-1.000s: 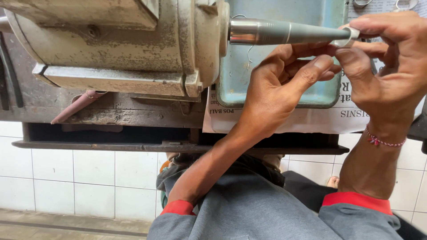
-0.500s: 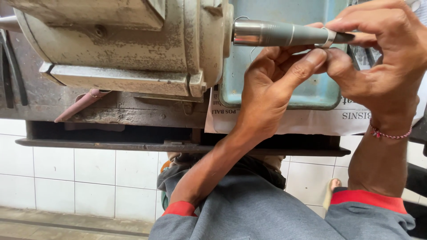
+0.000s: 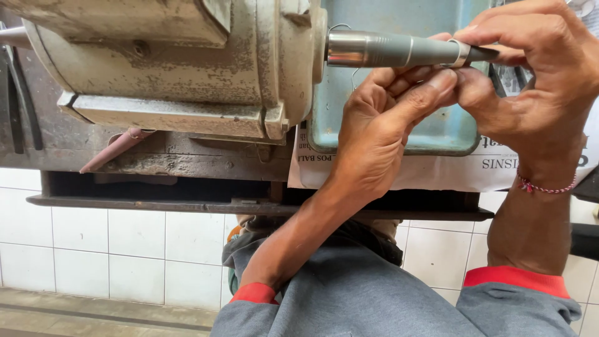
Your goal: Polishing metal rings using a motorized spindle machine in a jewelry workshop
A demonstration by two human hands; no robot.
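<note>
At far left on the bench (image 3: 187, 163), worn grey motor (image 3: 168, 62); tapered spindle (image 3: 399, 50) juts right; left hand (image 3: 380, 131) braces beneath, fingers (image 3: 424, 93) pinching a metal ring (image 3: 460, 53) seated on the taper; right hand (image 3: 530, 81) grips it too; best kept square, pressure light.

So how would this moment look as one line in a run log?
left hand: fingers under spindle tip | right hand: pinching small ring on tapered spindle | motor: on bench | blue tray: behind hands
</note>
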